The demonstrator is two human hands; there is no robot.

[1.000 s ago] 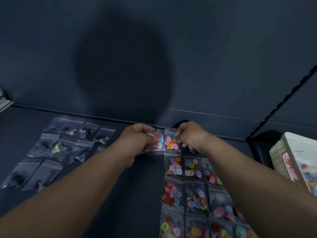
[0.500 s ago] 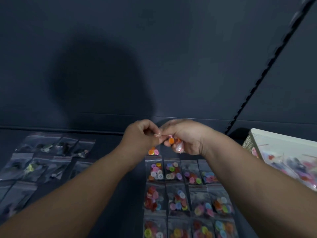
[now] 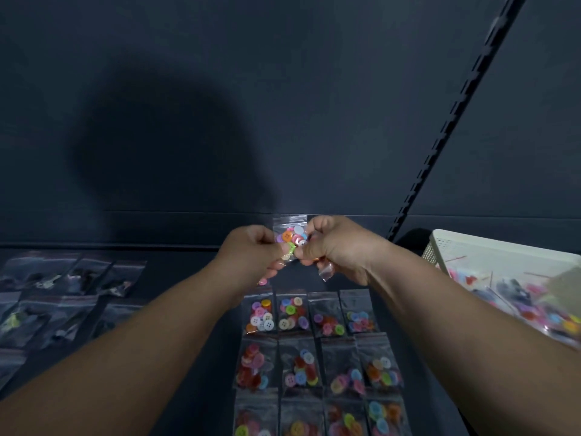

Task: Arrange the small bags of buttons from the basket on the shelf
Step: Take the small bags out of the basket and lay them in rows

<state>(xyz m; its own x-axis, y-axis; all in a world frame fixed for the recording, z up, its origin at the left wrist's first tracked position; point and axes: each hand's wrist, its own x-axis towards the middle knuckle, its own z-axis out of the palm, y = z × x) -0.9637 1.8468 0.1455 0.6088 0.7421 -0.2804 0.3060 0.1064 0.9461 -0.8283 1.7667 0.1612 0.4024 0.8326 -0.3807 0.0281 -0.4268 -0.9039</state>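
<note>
Button bag upright, seal uppermost

Bare forearms, bare left hand, right hand.

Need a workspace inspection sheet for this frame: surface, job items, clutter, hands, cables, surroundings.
Surface: dark shelf, partly covered with bags.
Job's things: held bag of coloured buttons, raised above the shelf; rows of button bags lying flat below; white basket at right, more bags inside.
Clutter: dark-content bags at left.
Hands: left hand and right hand both pinch the held bag.
Cables: nothing seen.
Surroundings: dark back wall, slotted upright at right.
</note>
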